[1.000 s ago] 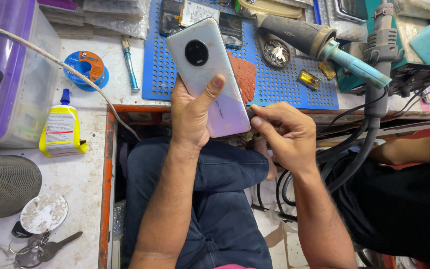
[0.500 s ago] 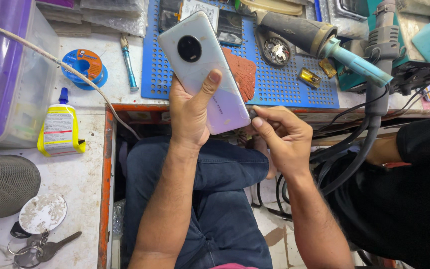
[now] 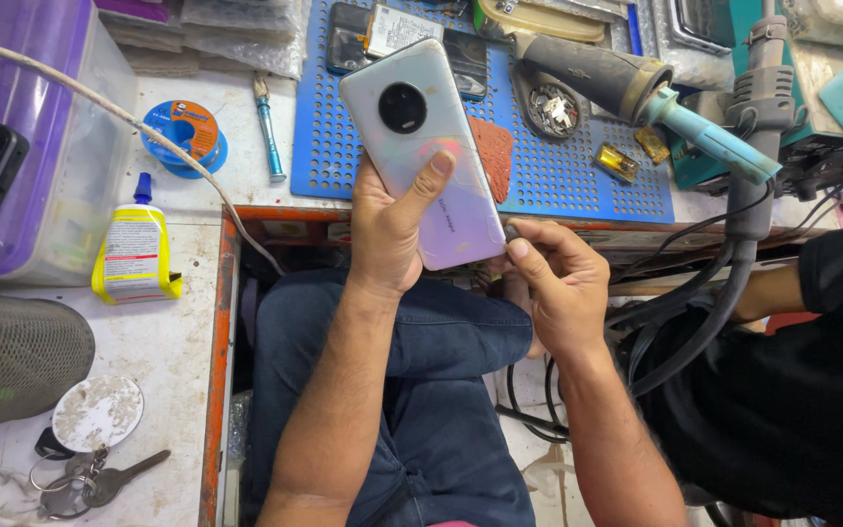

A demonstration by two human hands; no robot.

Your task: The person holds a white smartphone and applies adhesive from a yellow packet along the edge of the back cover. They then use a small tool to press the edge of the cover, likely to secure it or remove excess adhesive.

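Left hand (image 3: 389, 226) gripped silver phone (image 3: 423, 146) back-up, centre frame, above blue perforated mat (image 3: 578, 181) on worktop (image 3: 163, 342). Right hand (image 3: 558, 283) pinched small dark tool at phone's lower right edge. Step judged: prying back cover. Next called for steady edge pressure.

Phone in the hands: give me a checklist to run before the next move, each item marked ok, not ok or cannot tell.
1. Left hand grips the phone firmly, thumb across its back: ok.
2. Phone turned back side up, round camera showing: ok.
3. Right hand pinched at the phone's lower edge: ok.
4. Small tool in the right fingertips seated in the edge: cannot tell, too small.
5. Phone held clear of the blue perforated mat: ok.
6. Hot-air handle lying away from both hands: ok.
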